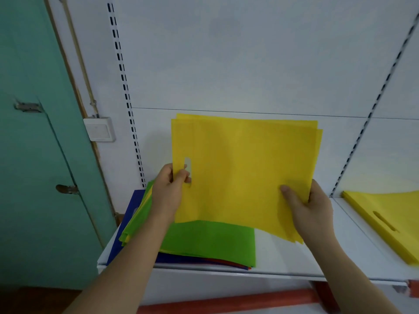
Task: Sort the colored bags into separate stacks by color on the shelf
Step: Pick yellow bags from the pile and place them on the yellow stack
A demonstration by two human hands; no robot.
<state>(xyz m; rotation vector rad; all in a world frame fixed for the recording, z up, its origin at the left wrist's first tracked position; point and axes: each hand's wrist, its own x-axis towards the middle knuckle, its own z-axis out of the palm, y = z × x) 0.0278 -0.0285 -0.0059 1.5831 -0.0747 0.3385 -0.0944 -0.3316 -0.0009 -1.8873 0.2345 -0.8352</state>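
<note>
Left hand (169, 189) and right hand (310, 207) pinch opposite edges of yellow bags (244, 168); light, floppy, likely slippery; best gripped at edges.

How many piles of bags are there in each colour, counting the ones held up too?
Yellow: 2, the held yellow bags and the yellow stack on the right
Mixed, green on top: 1, the mixed pile
Total: 3
</note>
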